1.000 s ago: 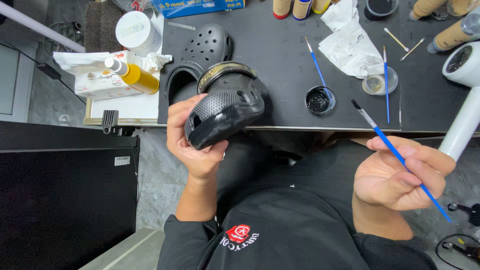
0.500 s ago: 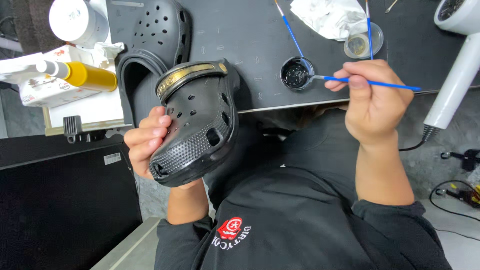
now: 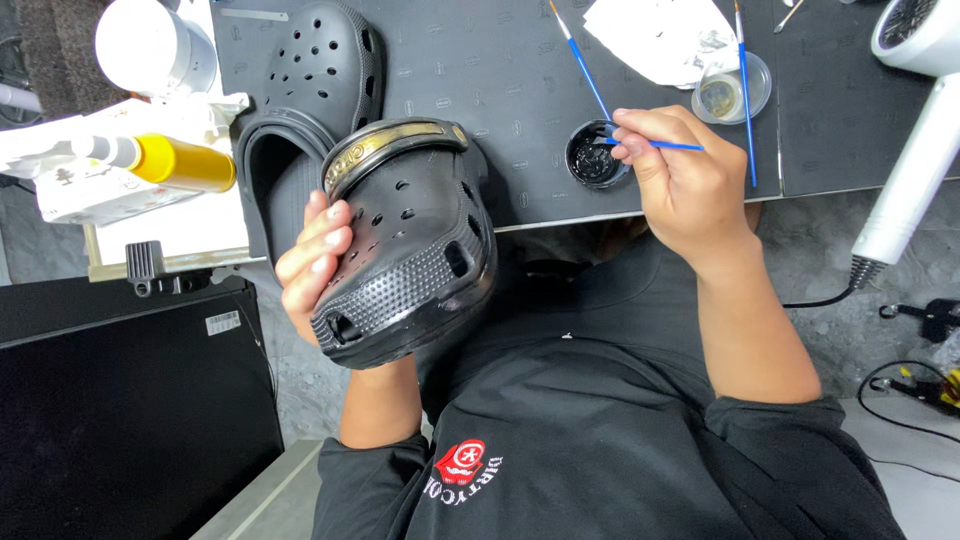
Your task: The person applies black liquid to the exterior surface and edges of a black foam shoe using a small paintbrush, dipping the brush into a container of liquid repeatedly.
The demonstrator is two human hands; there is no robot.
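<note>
My left hand [image 3: 312, 262] grips a black perforated clog [image 3: 415, 255] with a gold-painted heel strap, held in front of my chest below the table edge. My right hand [image 3: 680, 175] pinches a thin blue paintbrush [image 3: 665, 146], its tip dipped in a small round pot of black paint [image 3: 597, 155] near the front edge of the dark mat [image 3: 480, 70]. The second black clog [image 3: 310, 100] lies on the mat at the left, just above the held one.
A second blue brush [image 3: 582, 60] and a third [image 3: 745, 90] lie on the mat by a clear dish [image 3: 735, 90] and crumpled white paper [image 3: 665, 35]. A white hair dryer [image 3: 915, 130] is at right. A yellow bottle [image 3: 170, 160] and white tub [image 3: 155, 45] stand at left.
My right hand moved from near my lap up to the table and put the brush tip into the black paint pot. My left hand turned the clog sole-down to top-up.
</note>
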